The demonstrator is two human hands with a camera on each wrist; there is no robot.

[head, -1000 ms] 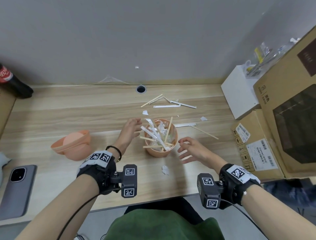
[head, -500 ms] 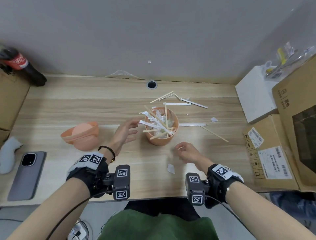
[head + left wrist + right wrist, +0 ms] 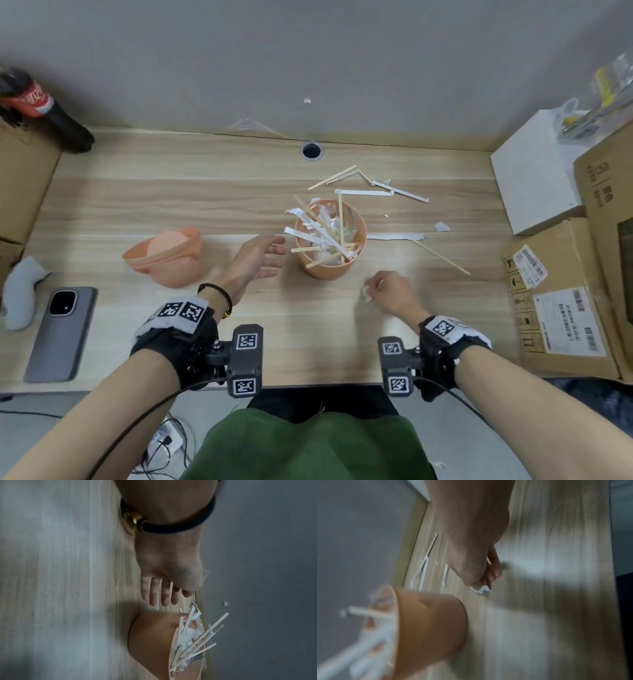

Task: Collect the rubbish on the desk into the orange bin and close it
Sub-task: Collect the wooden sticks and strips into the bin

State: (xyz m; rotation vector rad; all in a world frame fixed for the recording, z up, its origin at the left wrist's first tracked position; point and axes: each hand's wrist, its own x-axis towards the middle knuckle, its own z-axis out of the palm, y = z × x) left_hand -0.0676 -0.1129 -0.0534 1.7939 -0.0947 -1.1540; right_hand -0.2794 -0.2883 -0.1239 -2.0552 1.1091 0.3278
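Head view is evenly lit and mostly sharp, though the edges bow fisheye-style. Both wrist views are dim and bluish with pale glare streaks on the desk [image 3: 60, 574]. The right hand [image 3: 477, 566] and orange bin [image 3: 426, 632] are smeared by motion blur.

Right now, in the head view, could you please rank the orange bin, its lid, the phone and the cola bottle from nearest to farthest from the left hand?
1. Orange bin, just right of the left hand.
2. Lid, to its left.
3. Phone, near-left desk edge.
4. Cola bottle, far-left corner.

An office: wooden desk [image 3: 171, 192] with cable hole [image 3: 311, 150], shipping cartons [image 3: 561, 301].
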